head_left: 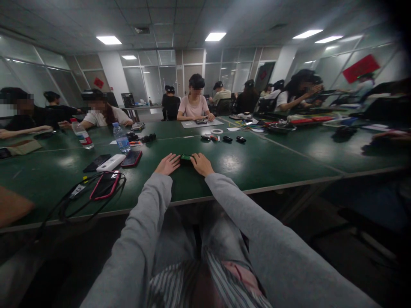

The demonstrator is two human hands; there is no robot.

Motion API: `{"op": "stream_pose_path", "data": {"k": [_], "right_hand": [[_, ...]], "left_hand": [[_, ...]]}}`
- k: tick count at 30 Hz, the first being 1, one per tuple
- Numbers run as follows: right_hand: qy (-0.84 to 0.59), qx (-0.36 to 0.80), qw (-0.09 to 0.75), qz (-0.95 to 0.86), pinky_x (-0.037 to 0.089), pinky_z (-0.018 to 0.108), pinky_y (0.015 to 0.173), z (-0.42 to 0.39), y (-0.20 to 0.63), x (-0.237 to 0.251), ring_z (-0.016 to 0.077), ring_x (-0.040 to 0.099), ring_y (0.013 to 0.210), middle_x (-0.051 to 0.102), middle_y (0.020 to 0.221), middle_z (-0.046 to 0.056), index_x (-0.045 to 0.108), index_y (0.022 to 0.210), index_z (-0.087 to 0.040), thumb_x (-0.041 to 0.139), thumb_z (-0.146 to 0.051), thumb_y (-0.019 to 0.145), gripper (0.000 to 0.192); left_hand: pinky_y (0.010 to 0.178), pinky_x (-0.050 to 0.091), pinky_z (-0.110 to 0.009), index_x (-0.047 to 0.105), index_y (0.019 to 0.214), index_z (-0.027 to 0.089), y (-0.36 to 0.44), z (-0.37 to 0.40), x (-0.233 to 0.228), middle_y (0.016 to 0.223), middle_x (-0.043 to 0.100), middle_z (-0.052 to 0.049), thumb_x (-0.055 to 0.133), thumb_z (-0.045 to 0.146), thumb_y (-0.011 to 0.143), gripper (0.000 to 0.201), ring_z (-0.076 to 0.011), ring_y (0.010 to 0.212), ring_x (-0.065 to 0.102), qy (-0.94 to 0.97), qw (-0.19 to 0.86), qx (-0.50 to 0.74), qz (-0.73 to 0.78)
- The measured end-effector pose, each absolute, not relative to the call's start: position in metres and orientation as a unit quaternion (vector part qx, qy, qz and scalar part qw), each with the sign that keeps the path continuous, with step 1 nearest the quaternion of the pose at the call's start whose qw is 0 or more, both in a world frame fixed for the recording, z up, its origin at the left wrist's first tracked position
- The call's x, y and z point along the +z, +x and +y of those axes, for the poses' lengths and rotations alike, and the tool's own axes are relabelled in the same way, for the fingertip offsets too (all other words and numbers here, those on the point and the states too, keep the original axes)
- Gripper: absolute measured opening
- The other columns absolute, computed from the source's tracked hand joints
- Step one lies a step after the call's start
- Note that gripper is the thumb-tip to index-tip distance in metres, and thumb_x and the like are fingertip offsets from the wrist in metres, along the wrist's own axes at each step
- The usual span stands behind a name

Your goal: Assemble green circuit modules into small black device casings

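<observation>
A small dark device with a green face [185, 157] lay on the green tabletop [257, 167], a little in from its near edge and between the person's two hands. The left hand [168, 164] rested palm down on its left side, the fingers outstretched toward the device and their tips at or just beside its left end; whether they pressed on it could not be told. The right hand [202, 164] came in from the other side, its fingers bent over and meeting the device's right end, though the view was too small to show whether they grasped it or merely touched it. The green face showed in the gap between the two sets of fingertips. To the left of the left hand, toward the near edge of the tabletop, lay a pink-rimmed phone [105, 186] among loops of black cable [66, 204]; beyond it were a white object [111, 163] and a red-edged phone [132, 158]. Farther from the near edge, beyond the right hand, several small black pieces [227, 139] lay near a pale ring [216, 131].
</observation>
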State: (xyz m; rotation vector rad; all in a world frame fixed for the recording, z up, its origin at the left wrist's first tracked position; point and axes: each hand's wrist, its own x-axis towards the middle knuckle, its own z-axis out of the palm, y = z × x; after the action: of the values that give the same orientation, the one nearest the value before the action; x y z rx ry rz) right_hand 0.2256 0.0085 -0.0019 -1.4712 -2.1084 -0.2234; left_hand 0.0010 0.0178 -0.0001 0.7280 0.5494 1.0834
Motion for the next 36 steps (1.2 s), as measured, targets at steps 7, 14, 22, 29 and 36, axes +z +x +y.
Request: {"op": "stream_pose_path", "data": {"k": [7,14,22,29,36], "right_hand": [[-0.572,-0.079,0.256,-0.775,0.041,0.032,0.087,-0.003,0.223,0.001,0.0221,0.052,0.104,0.054,0.11,0.011,0.05,0.125,-0.021,0.021,-0.055,0.096,0.053],[-0.559,-0.08,0.251,-0.787,0.043,0.031,0.086,-0.003,0.223,-0.002,0.0232,0.054,0.103,0.052,0.114,0.012,0.045,0.129,-0.019,0.034,-0.062,0.09,0.059],[-0.537,-0.078,0.264,-0.798,0.045,0.034,0.086,0.001,0.224,-0.005,0.0247,0.054,0.103,0.051,0.115,0.014,0.046,0.128,-0.016,0.041,-0.06,0.088,0.06],[-0.524,-0.088,0.261,-0.806,0.044,0.033,0.088,0.001,0.224,-0.005,0.0239,0.054,0.105,0.052,0.113,0.014,0.046,0.127,-0.015,0.043,-0.055,0.09,0.054],[-0.509,-0.111,0.258,-0.814,0.042,0.035,0.09,0.004,0.222,-0.004,0.0249,0.051,0.107,0.05,0.114,0.015,0.045,0.129,-0.014,0.043,-0.052,0.091,0.054]], "left_hand": [[0.096,0.046,-0.038,0.057,0.099,0.02,0.002,0.017,-0.002,0.111,0.066,-0.008,0.056,0.032,0.085,0.018,-0.0172,0.095,0.064,0.337,0.752,0.503,0.262],[0.094,0.046,-0.035,0.056,0.097,0.02,0.004,0.014,-0.002,0.115,0.064,-0.008,0.056,0.028,0.085,0.015,-0.0157,0.095,0.064,0.335,0.736,0.513,0.288],[0.094,0.046,-0.034,0.059,0.101,0.02,0.006,0.018,-0.007,0.12,0.061,-0.008,0.059,0.024,0.084,0.018,-0.0145,0.097,0.062,0.338,0.712,0.53,0.314],[0.094,0.045,-0.033,0.059,0.103,0.021,0.009,0.017,-0.008,0.117,0.062,-0.006,0.064,0.019,0.08,0.023,-0.0129,0.093,0.062,0.347,0.693,0.544,0.321],[0.089,0.046,-0.031,0.058,0.105,0.022,0.01,0.02,-0.011,0.118,0.062,-0.006,0.068,0.019,0.077,0.03,-0.0116,0.087,0.062,0.35,0.677,0.561,0.323]]}}
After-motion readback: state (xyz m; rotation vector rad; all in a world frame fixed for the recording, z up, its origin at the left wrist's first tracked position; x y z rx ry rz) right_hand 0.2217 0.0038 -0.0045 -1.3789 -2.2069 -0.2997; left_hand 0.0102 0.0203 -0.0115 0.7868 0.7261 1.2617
